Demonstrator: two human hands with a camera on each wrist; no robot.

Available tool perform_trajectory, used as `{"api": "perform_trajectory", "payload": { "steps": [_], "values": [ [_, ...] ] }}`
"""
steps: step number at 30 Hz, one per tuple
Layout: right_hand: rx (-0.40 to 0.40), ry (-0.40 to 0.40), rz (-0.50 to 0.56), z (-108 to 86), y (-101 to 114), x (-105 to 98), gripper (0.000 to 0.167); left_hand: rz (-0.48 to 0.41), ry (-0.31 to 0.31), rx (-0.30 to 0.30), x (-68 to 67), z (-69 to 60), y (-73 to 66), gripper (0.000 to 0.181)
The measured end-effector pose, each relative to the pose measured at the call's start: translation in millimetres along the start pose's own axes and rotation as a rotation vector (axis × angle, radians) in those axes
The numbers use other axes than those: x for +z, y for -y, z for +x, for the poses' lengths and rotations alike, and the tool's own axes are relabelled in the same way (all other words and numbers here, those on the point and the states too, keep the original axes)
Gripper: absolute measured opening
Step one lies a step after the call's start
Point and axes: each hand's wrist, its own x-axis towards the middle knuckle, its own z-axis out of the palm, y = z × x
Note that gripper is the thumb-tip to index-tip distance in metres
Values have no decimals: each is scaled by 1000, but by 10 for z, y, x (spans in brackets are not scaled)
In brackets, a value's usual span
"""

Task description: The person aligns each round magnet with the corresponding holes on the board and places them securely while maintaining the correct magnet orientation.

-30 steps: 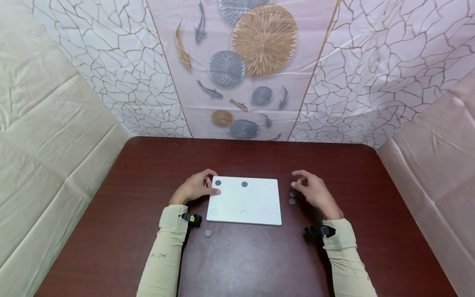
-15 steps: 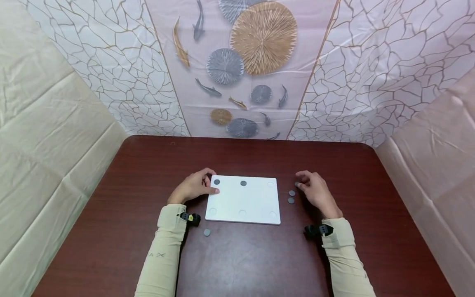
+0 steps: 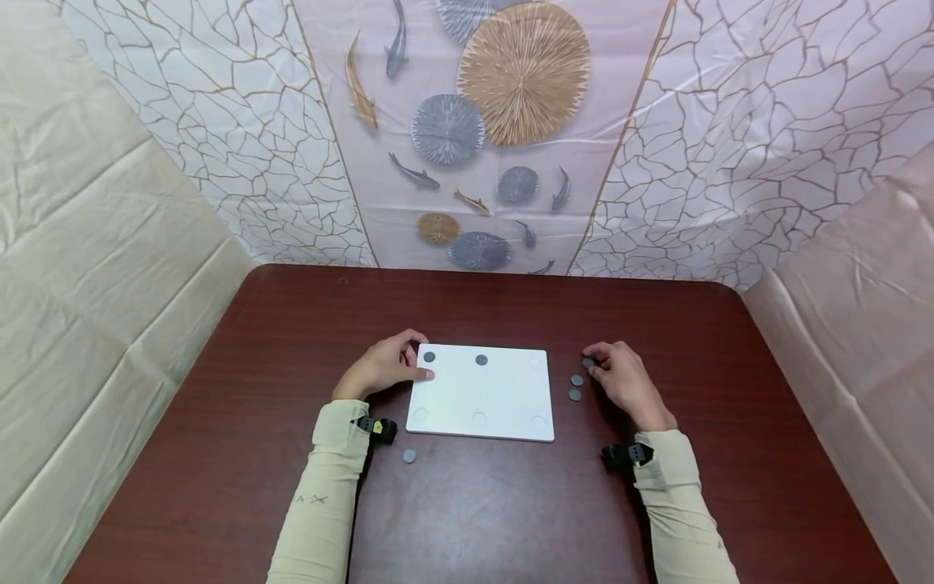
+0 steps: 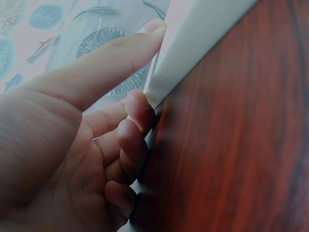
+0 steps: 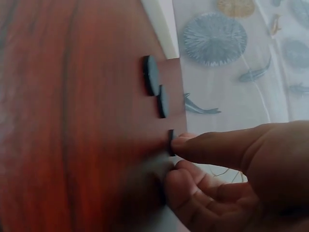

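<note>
The right hand (image 3: 626, 383), right of centre in the frame, pinches a grey disc (image 3: 588, 362) between thumb and fingertips; whether it is off the table (image 3: 467, 511) at all is hard to tell. The left hand (image 3: 375, 369), left of centre, grips the upper-left edge of the one white board (image 3: 481, 397) — thumb on top, fingers at the side. The board lies flat mid-frame, two discs in its top row, left and middle, and four recesses showing. Two more discs lie between board and right hand, one below its lower-left corner — six in all. Two cream sleeves (image 3: 317, 487) reach the bottom edge. The table is glossy red-brown with rounded far corners. Beige cloth (image 3: 87, 324) hangs at both sides; fish-printed cloth (image 3: 409, 211) fills the top.
</note>
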Motion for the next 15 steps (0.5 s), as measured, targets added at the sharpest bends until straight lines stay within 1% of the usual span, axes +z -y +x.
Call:
{"api": "perform_trajectory", "payload": {
  "steps": [4, 7, 11, 15],
  "values": [
    [-28, -35, -33, 27, -34, 31, 21, 0, -4, 6, -5, 0, 3, 56],
    [-37, -46, -46, 37, -46, 44, 20, 1, -5, 15, -10, 0, 7, 56],
    [-40, -34, -60, 37, -42, 38, 20, -5, -3, 20, -9, 2, 17, 57],
    [-50, -14, -92, 38, -32, 30, 20, -20, 3, 12, -2, 7, 31, 56]
  ]
}}
